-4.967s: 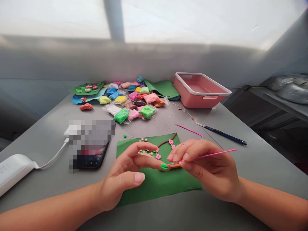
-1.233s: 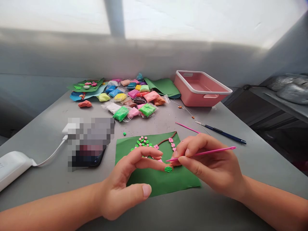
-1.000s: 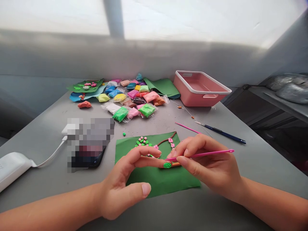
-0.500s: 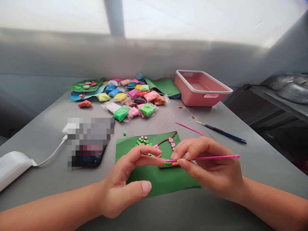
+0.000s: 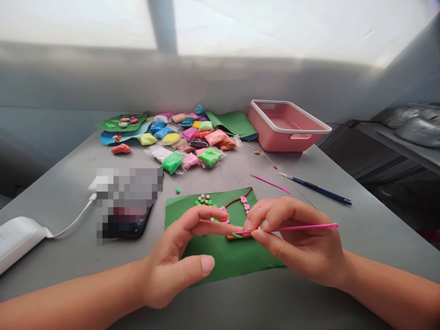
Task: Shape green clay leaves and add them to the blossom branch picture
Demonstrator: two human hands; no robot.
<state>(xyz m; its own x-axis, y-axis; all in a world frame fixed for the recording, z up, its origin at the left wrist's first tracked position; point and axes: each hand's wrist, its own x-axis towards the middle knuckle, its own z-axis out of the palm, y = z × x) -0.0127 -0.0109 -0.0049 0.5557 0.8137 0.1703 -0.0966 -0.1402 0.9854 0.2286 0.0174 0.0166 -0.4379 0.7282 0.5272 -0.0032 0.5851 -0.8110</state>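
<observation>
My right hand (image 5: pixel 302 243) pinches a thin pink plastic sculpting stick (image 5: pixel 292 228) between thumb and fingers; the stick runs out to the right past my knuckles. Its tip sits on a small green clay leaf (image 5: pixel 236 235) just left of my right fingertips. My left hand (image 5: pixel 178 266) is half open and grips nothing: forefinger stretched right, its tip touching the leaf, thumb loose below. The leaf lies at the near end of a brown clay branch (image 5: pixel 237 201) on the green felt sheet (image 5: pixel 220 252) under both hands. Tiny pink clay flowers (image 5: pixel 245 202) are stuck along the branch just beyond my right fingers; more pink and green bits (image 5: pixel 204 200) sit beyond my left forefinger.

Left of my left hand: a dark phone (image 5: pixel 129 222), part blurred, and a white power bank with cable (image 5: pixel 20 238). Beyond my right hand, on the grey table (image 5: pixel 364 220): a second pink stick (image 5: pixel 271 184) and a dark blue pen-like tool (image 5: pixel 316 189). Further beyond both hands: a heap of coloured clay packets (image 5: pixel 189 142) and a pink plastic tub (image 5: pixel 287 126).
</observation>
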